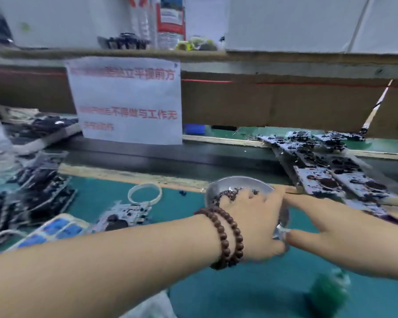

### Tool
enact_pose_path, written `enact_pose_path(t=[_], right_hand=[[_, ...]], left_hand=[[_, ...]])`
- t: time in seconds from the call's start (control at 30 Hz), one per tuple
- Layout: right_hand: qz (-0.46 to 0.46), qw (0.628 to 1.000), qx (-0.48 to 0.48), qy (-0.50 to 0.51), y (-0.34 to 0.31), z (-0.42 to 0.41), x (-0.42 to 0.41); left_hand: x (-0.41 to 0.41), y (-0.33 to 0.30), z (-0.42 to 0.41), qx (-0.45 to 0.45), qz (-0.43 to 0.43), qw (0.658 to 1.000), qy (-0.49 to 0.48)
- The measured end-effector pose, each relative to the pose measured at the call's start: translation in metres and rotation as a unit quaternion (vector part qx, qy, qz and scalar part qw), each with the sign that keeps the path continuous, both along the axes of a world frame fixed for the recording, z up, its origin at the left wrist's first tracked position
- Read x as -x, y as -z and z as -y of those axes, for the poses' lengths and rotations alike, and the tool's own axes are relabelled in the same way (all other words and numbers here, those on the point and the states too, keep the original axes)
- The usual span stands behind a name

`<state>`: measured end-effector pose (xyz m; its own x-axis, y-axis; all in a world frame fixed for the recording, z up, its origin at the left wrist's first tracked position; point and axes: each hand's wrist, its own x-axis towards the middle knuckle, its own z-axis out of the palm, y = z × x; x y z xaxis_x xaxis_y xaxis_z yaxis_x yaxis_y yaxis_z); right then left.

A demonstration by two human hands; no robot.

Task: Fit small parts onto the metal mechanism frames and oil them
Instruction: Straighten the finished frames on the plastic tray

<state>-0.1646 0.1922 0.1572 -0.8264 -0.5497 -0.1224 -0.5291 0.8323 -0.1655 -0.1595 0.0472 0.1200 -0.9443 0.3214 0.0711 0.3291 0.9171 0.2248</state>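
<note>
Overhead, sign (126, 99): "不得做与工作无"

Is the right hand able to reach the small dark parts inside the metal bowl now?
Probably not easily: the left hand lies over the metal bowl, its fingers among the small dark parts. The right hand only touches the bowl's right side.

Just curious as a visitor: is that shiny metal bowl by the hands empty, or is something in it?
Not empty. The metal bowl holds small dark parts, and the left hand reaches into them.
</note>
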Motion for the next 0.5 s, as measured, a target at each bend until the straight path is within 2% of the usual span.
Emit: enact_pose_path(t=[0.17,0.33,0.4,0.5], right_hand=[[-0.006,0.998,0.007,-0.068,0.015,0.053,-0.054],[0.029,0.995,0.022,-0.096,0.043,0.106,-0.067],[0.054,0.993,0.041,-0.096,0.053,0.125,-0.066],[0.085,0.990,0.080,-0.085,0.068,0.147,-0.061]], left_hand=[[-0.063,0.012,0.068,0.068,0.026,0.992,-0.102],[-0.092,0.022,0.138,0.151,0.048,0.959,-0.235],[-0.093,0.025,0.156,0.147,0.058,0.949,-0.273],[-0.084,0.032,0.170,0.096,0.103,0.939,-0.314]])
